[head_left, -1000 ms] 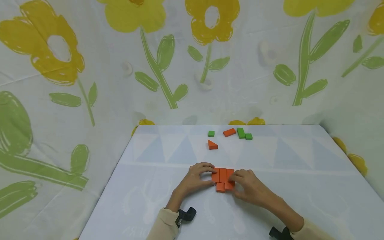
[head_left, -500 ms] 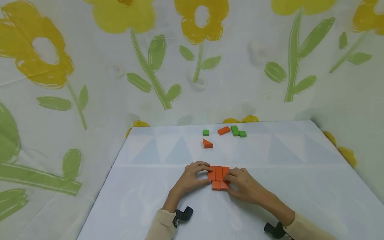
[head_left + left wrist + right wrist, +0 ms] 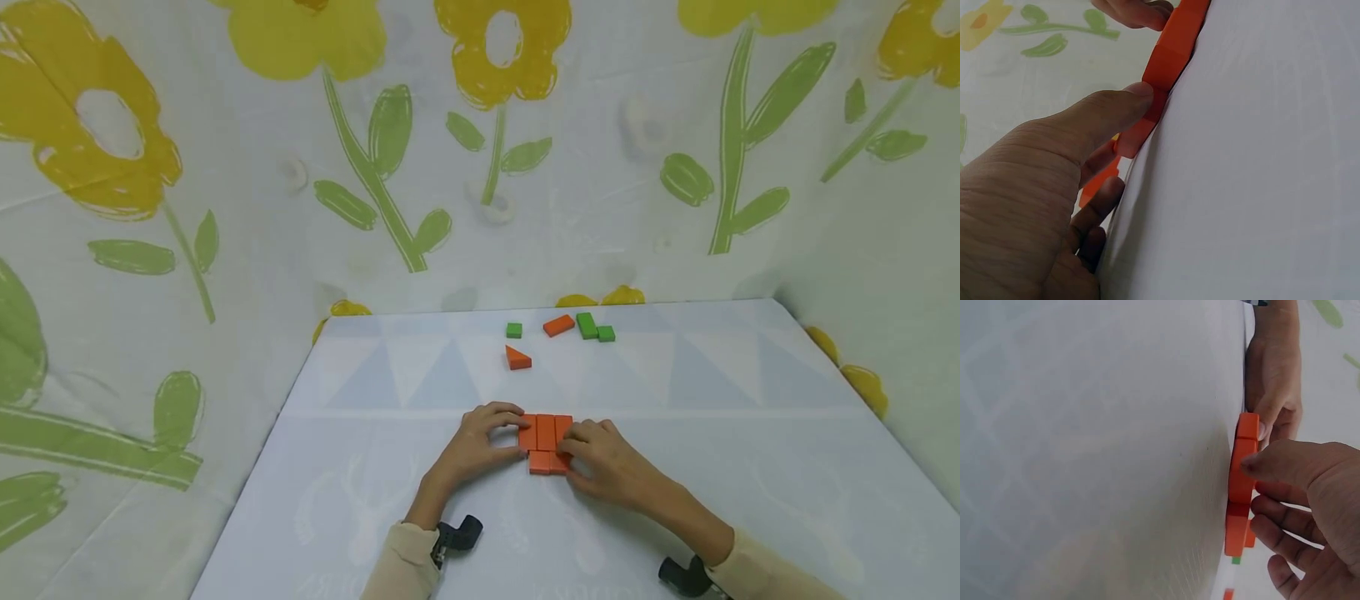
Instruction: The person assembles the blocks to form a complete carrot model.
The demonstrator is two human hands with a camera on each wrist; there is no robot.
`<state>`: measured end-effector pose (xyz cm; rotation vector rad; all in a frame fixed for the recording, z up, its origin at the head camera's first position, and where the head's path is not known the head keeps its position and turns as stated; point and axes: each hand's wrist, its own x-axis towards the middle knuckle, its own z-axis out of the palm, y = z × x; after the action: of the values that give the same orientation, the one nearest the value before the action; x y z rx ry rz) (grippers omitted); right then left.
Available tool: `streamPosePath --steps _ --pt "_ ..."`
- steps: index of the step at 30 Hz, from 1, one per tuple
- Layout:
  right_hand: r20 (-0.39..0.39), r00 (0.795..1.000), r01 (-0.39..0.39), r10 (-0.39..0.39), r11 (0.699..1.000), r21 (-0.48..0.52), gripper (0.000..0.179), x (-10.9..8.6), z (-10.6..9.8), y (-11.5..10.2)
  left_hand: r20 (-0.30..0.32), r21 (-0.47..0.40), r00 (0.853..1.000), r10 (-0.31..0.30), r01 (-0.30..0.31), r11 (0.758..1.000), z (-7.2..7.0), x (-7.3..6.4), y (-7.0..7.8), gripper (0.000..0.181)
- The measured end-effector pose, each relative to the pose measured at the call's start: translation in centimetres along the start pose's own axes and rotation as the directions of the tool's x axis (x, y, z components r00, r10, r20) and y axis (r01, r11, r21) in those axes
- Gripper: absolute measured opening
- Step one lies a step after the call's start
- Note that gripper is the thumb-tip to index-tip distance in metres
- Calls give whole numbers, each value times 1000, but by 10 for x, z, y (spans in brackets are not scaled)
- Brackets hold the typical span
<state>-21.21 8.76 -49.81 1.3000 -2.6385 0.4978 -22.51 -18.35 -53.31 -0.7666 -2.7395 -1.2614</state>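
Note:
Orange wooden blocks lie flat together in the head view: three long blocks side by side, the middle one (image 3: 545,432) fully visible, and a lower row beneath them. My left hand (image 3: 480,442) holds the left long block (image 3: 527,437) between thumb and fingers. In the left wrist view its thumb (image 3: 1138,94) presses against an orange side. The right hand (image 3: 611,467) pinches the lower right block (image 3: 558,465), its fingers covering part of the right long block (image 3: 564,423). In the right wrist view the thumb lies along that block's near side (image 3: 1242,475). The lower left block (image 3: 539,462) fits close beside it.
Farther back on the white table (image 3: 375,500) lie an orange triangular block (image 3: 518,358), an orange rectangular block (image 3: 558,325), a green square block (image 3: 513,330), a green rectangular block (image 3: 587,325) and another small green block (image 3: 606,333). A flowered cloth (image 3: 570,225) hangs behind.
The lower right block has shifted slightly under my right hand, so the lower row is more even. The left hand stays at the left block. The head view has turned a little.

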Motion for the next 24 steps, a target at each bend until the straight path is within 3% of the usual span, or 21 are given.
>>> streamPosePath --steps 6,13,24 --pt "63 993 -104 101 993 47 30 10 -12 8 9 14 1000 -6 6 1000 -1 2 0 38" --pt "22 974 -227 226 967 118 25 47 -33 32 3 16 1000 -27 27 1000 0 -1 -3 37" --pt "-90 968 -223 233 969 110 26 94 -41 86 5 38 1000 -25 25 999 3 1 -3 37"
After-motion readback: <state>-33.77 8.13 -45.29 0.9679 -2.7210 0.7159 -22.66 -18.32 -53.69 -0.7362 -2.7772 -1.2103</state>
